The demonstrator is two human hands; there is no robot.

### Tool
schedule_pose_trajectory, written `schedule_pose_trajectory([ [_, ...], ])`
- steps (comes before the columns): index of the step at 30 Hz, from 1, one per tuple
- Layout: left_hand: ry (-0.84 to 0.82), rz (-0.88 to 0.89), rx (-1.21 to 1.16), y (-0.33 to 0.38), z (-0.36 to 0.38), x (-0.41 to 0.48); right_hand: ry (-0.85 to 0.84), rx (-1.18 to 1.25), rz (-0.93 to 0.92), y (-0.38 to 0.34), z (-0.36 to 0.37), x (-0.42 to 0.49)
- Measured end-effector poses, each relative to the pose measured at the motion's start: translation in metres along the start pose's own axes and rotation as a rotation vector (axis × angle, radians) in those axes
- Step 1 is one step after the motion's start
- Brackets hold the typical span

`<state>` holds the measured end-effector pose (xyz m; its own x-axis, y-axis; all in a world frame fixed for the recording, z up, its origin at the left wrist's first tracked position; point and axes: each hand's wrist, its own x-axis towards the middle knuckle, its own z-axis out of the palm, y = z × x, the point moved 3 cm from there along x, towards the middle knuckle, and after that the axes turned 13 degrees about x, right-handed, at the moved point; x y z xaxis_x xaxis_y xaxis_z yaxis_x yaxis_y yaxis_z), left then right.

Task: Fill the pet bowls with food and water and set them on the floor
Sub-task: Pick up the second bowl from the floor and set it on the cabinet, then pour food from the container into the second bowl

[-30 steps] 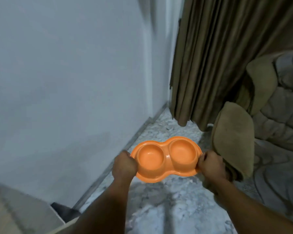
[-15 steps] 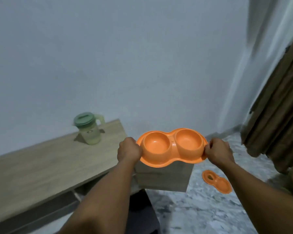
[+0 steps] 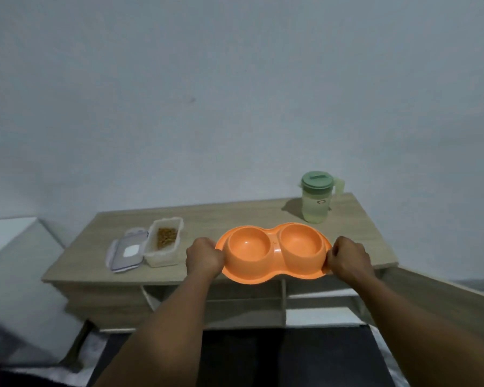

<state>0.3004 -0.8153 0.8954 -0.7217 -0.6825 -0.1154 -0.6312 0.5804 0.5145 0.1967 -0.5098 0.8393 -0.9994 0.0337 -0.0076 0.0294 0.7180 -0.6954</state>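
An orange double pet bowl [image 3: 274, 251] with two empty cups is held level over the front edge of a low wooden table [image 3: 221, 216]. My left hand [image 3: 204, 256] grips its left rim and my right hand [image 3: 349, 259] grips its right rim. On the table to the left stands an open clear container of brown pet food [image 3: 165, 240], with its lid [image 3: 127, 251] lying beside it. A pale green water jug [image 3: 317, 196] with a green lid stands at the table's back right.
A plain grey wall rises right behind the table. A white surface [image 3: 9, 236] lies at the left. A wooden panel [image 3: 444, 297] slants at the right, and a dark mat [image 3: 277, 356] covers the floor below the table's shelves.
The view has swung left from the curtain corner to the table. Both hands have carried the orange bowl along, and it now hangs over the table's front edge, with the food container in view.
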Motion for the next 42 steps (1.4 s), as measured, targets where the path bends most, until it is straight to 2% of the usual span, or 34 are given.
schedule_pose_trajectory([
  [4, 0.001, -0.030, 0.007, -0.063, -0.026, 0.048, -0.046, 0.020, -0.016, -0.049, 0.073, -0.010],
  [8, -0.035, -0.038, -0.019, -0.087, -0.023, 0.087, -0.057, 0.023, 0.027, -0.065, 0.110, -0.002],
  [17, -0.125, -0.015, -0.066, -0.075, 0.022, 0.155, -0.046, -0.046, 0.091, -0.071, 0.151, 0.078],
  [23, -0.210, 0.014, -0.015, -0.062, 0.069, 0.198, -0.060, -0.063, 0.179, -0.054, 0.183, 0.126],
  [34, -0.400, 0.076, 0.106, -0.071, 0.102, 0.219, -0.162, -0.084, 0.234, -0.033, 0.216, 0.138],
  [39, -0.442, 0.137, 0.150, -0.073, 0.099, 0.221, -0.175, -0.127, 0.320, -0.040, 0.216, 0.140],
  [42, -0.350, 0.177, 0.189, -0.075, 0.083, 0.219, -0.070, -0.139, 0.325, -0.058, 0.210, 0.143],
])
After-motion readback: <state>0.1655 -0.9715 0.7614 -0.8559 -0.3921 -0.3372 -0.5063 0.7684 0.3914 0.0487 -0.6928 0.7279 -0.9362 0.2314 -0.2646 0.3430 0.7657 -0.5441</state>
